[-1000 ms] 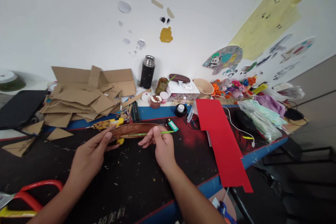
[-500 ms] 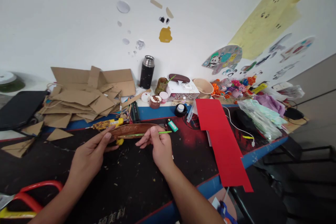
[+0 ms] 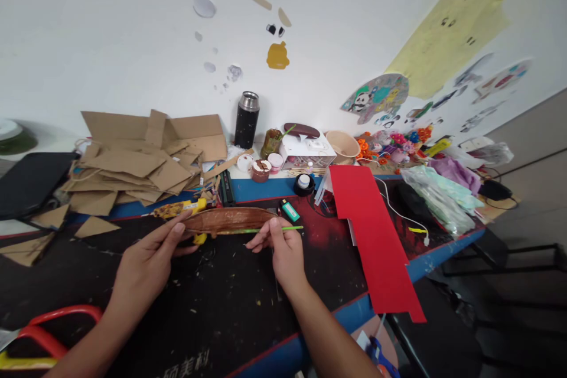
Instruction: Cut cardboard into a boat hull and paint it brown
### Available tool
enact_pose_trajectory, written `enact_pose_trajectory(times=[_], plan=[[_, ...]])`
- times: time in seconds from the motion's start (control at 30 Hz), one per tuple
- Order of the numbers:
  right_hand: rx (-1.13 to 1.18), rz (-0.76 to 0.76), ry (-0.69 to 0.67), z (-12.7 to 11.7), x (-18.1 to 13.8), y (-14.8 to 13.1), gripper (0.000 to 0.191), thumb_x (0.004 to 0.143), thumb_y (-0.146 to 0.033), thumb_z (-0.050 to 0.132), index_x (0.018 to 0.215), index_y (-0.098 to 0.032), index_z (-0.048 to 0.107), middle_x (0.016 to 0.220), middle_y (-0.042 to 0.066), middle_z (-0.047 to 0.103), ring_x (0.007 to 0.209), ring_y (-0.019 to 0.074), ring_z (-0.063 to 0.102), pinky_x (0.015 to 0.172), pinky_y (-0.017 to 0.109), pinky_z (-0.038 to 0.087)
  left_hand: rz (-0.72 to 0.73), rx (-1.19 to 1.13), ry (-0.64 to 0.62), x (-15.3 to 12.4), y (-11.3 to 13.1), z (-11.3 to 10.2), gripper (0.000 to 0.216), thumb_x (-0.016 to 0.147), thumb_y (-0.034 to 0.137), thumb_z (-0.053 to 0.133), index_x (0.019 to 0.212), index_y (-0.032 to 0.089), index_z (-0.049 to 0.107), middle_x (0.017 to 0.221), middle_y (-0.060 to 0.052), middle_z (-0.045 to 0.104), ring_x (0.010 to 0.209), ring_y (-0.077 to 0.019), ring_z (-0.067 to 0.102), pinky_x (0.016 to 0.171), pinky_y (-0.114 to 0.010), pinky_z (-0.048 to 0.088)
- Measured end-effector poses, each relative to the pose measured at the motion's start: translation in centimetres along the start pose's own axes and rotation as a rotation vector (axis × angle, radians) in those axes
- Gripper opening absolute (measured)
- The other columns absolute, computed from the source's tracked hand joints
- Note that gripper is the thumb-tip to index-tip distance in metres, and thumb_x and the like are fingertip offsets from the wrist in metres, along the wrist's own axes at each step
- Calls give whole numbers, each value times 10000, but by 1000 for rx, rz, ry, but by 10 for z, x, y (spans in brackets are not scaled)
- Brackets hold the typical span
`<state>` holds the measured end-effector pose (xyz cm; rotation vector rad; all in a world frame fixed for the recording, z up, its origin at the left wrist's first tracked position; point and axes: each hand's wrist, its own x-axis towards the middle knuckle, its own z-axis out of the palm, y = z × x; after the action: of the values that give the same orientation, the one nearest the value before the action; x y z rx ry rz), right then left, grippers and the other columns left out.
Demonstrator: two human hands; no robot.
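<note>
My left hand pinches the left end of a long, curved brown-painted piece, held above the dark mat. Between the thumb and fingers of my right hand is a thin green-handled paintbrush. The brush lies along the lower edge of the brown piece, its handle end pointing right. Where its bristles touch is hard to make out. Behind the piece stands an open jar of brown paint. A yellow glue gun lies just behind my left hand, partly covered.
Cardboard scraps are heaped at the back left. A black thermos and a tissue box stand by the wall. Red card overhangs the table's front edge on the right. Red-handled scissors lie front left. A green-labelled item sits near my right hand.
My right hand has slid to the right along the brown piece with the paintbrush. More of the piece's brown face now shows. My left hand keeps its grip, and the view has shifted slightly.
</note>
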<state>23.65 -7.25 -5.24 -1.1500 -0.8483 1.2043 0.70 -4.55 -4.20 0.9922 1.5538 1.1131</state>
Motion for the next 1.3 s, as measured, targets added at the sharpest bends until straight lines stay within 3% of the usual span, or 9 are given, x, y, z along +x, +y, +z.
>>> enact_pose_trajectory(times=[0.17, 0.47, 0.77, 1.03, 1.3], plan=[[-19, -2, 63, -18, -5, -2, 573, 919, -745, 719, 796, -188, 674, 610, 32, 744, 581, 194, 751, 531, 249, 561, 2, -5, -9, -1, 2, 0, 664, 686, 738, 794, 1066, 195, 847, 1277, -104, 830, 974, -323, 849, 751, -420, 734], [-10, -26, -11, 1, -2, -8, 579, 962, -745, 655, 791, -193, 681, 655, 60, 772, 601, 197, 752, 554, 265, 574, -6, 27, -6, -1, 0, -1, 631, 751, 700, 778, 1137, 204, 840, 1268, -90, 835, 1001, -327, 847, 793, -416, 732], [-38, -21, 128, -45, -9, -6, 540, 949, -711, 712, 827, -186, 673, 638, 43, 757, 603, 200, 758, 560, 260, 571, -13, 4, -14, -2, 5, 0, 641, 724, 701, 784, 1099, 183, 833, 1325, -118, 809, 1026, -342, 839, 747, -407, 733], [-14, -37, 60, -26, -4, -8, 557, 957, -730, 683, 822, -189, 674, 641, 42, 750, 622, 213, 768, 548, 268, 573, 21, 20, -11, -1, 2, 0, 630, 720, 718, 786, 1076, 202, 847, 1262, -105, 834, 1003, -347, 843, 735, -420, 736], [-34, -52, 149, -50, -9, -11, 528, 940, -705, 730, 812, -197, 666, 625, 30, 746, 609, 211, 768, 564, 273, 581, 22, 50, -28, -1, 5, 0, 606, 741, 696, 774, 1080, 200, 850, 1232, -112, 843, 963, -337, 850, 729, -417, 732]])
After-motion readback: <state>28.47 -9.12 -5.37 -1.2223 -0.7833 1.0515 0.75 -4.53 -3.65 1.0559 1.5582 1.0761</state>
